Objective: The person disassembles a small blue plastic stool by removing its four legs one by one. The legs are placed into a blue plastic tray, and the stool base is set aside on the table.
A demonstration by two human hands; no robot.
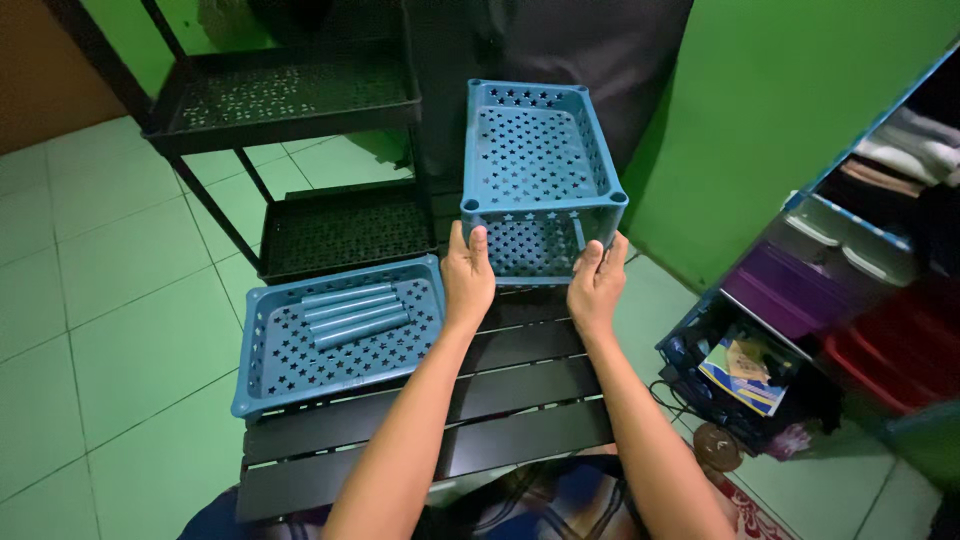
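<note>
A person looks down at their own two bare hands, both gripping a blue plastic shelf tray point(541, 150) with star-shaped cut-outs. The left hand point(467, 277) clasps the near left corner of the tray, thumb up against its front wall; the right hand point(596, 285) clasps the near right corner the same way, fingers curled around the edge. The tray is held tilted, its far end raised and its open face turned toward the camera, above a black slatted counter point(500, 400) that sits just in front of the person. The tray lies directly ahead of the hands, which meet it only along its near edge, so most of its body reaches away from them. To handle it well, it seems wise to keep both grips even at the corners so the light frame does not twist or tip to one side. To the left, resting partly on the black slatted surface, is a second blue tray point(280, 350) of the same kind, with several blue tubes point(355, 312) lying inside it. Behind stands a black metal rack point(290, 100) with perforated shelves, on a pale green tiled floor point(100, 300). To the right is a crowded storage shelf point(850, 270) holding folded items.
</note>
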